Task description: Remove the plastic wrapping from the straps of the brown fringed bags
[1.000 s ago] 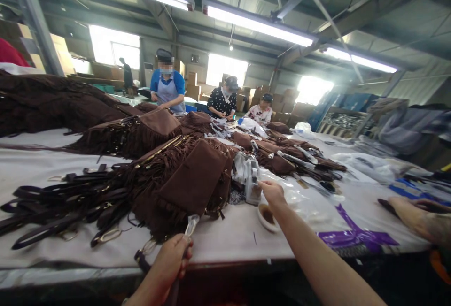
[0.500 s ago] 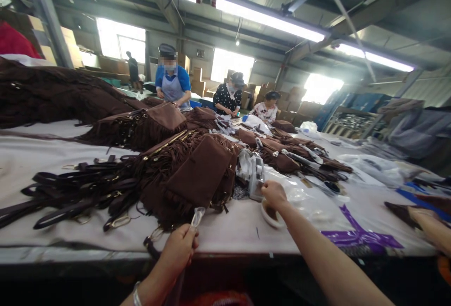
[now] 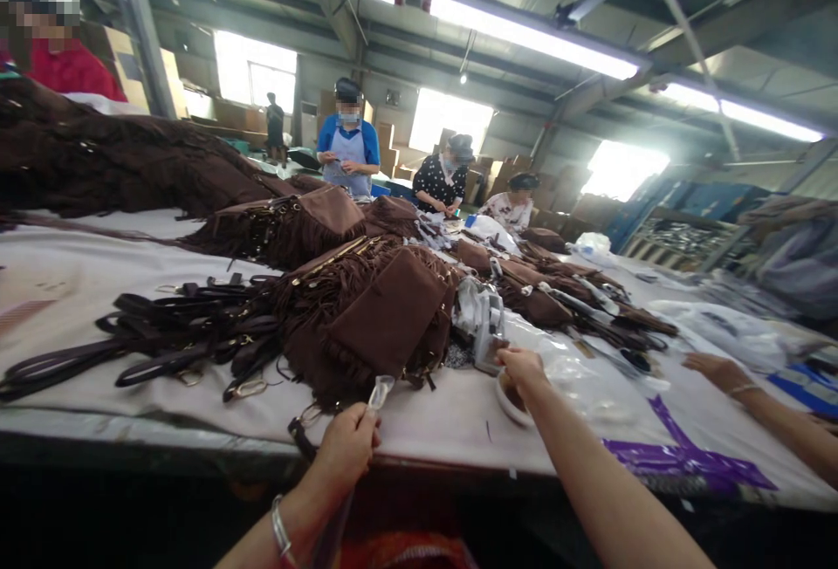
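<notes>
My left hand (image 3: 350, 445) is closed around a dark brown bag strap (image 3: 301, 436) near the table's front edge. The strap's upper end, wrapped in clear plastic (image 3: 381, 391), sticks out above my fingers. My right hand (image 3: 524, 370) is closed in a pinch beside a grey, partly clear object like a tape dispenser (image 3: 488, 335); what is between the fingertips is hidden. Beneath that hand is a round white dish (image 3: 509, 407) with something brown in it. A brown fringed bag (image 3: 389, 316) lies on a pile just beyond my left hand.
Dark straps with metal clasps (image 3: 196, 338) lie at left. More brown bags (image 3: 524, 285), clear plastic and a purple plastic strip (image 3: 687, 455) cover the right side. A co-worker's hand (image 3: 713, 368) reaches in from the right. Several people work across the table.
The view has shifted left, so things appear further right. At right, the co-worker's arm has reached further over the table. My hands keep about the same places.
</notes>
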A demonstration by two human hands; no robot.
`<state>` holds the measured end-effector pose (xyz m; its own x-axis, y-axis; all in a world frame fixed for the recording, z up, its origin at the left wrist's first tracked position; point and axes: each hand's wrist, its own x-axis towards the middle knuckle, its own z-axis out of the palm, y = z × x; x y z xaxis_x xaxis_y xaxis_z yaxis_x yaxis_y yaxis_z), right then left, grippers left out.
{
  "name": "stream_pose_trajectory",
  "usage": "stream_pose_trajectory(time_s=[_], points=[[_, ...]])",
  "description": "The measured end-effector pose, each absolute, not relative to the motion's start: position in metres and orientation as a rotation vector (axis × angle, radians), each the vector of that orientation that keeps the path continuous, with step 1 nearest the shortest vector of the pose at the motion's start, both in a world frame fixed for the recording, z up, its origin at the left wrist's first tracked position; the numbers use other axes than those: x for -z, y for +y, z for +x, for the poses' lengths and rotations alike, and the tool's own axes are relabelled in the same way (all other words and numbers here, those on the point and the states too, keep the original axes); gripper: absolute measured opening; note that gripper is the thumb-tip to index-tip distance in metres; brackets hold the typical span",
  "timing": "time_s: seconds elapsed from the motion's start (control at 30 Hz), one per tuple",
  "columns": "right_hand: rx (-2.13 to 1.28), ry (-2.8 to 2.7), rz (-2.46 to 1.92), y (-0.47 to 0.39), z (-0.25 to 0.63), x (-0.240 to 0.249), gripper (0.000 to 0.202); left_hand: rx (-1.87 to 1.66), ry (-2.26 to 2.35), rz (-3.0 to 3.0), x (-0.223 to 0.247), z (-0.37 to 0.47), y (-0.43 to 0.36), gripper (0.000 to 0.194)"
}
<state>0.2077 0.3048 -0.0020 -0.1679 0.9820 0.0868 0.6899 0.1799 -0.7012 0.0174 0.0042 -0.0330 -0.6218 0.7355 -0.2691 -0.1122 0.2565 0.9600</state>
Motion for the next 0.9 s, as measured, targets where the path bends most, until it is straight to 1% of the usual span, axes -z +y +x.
stream_pose_trajectory(time_s=[0.2,0.3,0.37,0.43,0.5,0.6,0.7,0.8,0.9], points=[[-0.717,-1.920,-1.688,0.314,0.204,-0.003,0.014,-1.424,1.793,0.561,0.032,0.020,0.010,0.043],[-0.702,-1.992,-1.665,0.313,0.208,-0.015,0.014,-1.418,1.793,0.569,0.032,0.019,0.011,0.044],[-0.703,-2.070,-1.610,0.303,0.212,-0.023,0.016,-1.414,1.806,0.580,0.034,0.018,0.010,0.042],[-0.728,-2.153,-1.528,0.281,0.211,-0.028,0.015,-1.403,1.841,0.606,0.036,0.018,0.007,0.037],[-0.830,-2.264,-1.377,0.248,0.204,-0.030,0.016,-1.389,1.898,0.665,0.037,0.018,0.003,0.033],[-1.137,-2.439,-1.004,0.189,0.181,-0.031,0.027,-1.337,2.020,0.801,0.034,0.019,-0.003,0.032],[-1.356,-2.504,-0.731,0.140,0.151,-0.032,0.029,-1.259,2.168,0.923,0.028,0.021,-0.010,0.032],[-1.409,-2.495,-0.674,0.113,0.122,-0.031,0.028,-1.211,2.289,1.024,0.023,0.024,-0.017,0.031],[-1.368,-2.543,-0.726,0.103,0.100,-0.027,0.029,-1.212,2.374,1.132,0.022,0.025,-0.024,0.029]])
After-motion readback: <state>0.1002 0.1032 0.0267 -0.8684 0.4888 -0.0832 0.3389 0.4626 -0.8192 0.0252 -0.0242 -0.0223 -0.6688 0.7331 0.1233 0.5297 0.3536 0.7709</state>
